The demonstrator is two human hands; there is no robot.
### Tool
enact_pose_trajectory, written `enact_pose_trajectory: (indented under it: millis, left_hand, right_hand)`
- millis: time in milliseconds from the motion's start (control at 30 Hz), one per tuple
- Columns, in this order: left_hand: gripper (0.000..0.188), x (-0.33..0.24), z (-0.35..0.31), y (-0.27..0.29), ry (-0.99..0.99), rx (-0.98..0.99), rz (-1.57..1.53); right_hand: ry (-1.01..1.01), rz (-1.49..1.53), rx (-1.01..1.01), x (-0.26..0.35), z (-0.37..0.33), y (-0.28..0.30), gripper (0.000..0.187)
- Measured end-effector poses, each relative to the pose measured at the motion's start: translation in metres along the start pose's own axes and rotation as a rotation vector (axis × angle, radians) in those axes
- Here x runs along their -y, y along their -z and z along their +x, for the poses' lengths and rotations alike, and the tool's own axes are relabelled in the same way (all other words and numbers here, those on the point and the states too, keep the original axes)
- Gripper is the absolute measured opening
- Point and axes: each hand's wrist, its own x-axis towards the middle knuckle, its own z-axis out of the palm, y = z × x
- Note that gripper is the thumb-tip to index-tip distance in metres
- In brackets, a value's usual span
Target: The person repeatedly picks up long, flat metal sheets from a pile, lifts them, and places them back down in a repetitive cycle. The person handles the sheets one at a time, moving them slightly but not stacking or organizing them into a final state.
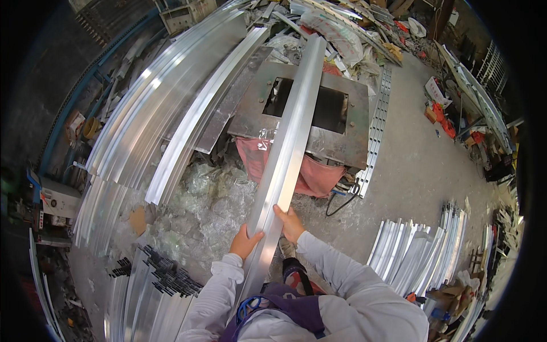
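- Bar (288, 142): long aluminium profile, near end at the person's waist, far end reaching over the steel table (256, 111) and across its square opening.
- Left hand (245, 242): closed on the bar's left edge, near end.
- Right hand (290, 223): clasped on the bar's right edge, just beyond the left hand.
- Step in hand, judged: carrying or feeding the bar lengthwise over the table.
- Next move, judged: calls for both grips kept level, as the long far end could swing.
- Left of the table: stacked profiles (165, 97).
- Below the table: red cloth (313, 176), plastic wrap (211, 205).
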Motion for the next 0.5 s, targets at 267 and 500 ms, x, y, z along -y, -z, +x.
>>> enact_pose_trajectory:
  millis: [267, 500]
  left_hand:
    - [0.065, 0.08, -0.067, -0.003, -0.022, 0.02, -0.067]
    - [0.068, 0.148, -0.178, 0.004, 0.288, 0.192, -0.3]
  right_hand:
    - [0.01, -0.06, -0.057, -0.071, -0.057, -0.01, 0.055]
    - [-0.099, -0.057, -0.014, -0.149, -0.144, -0.013, 0.053]
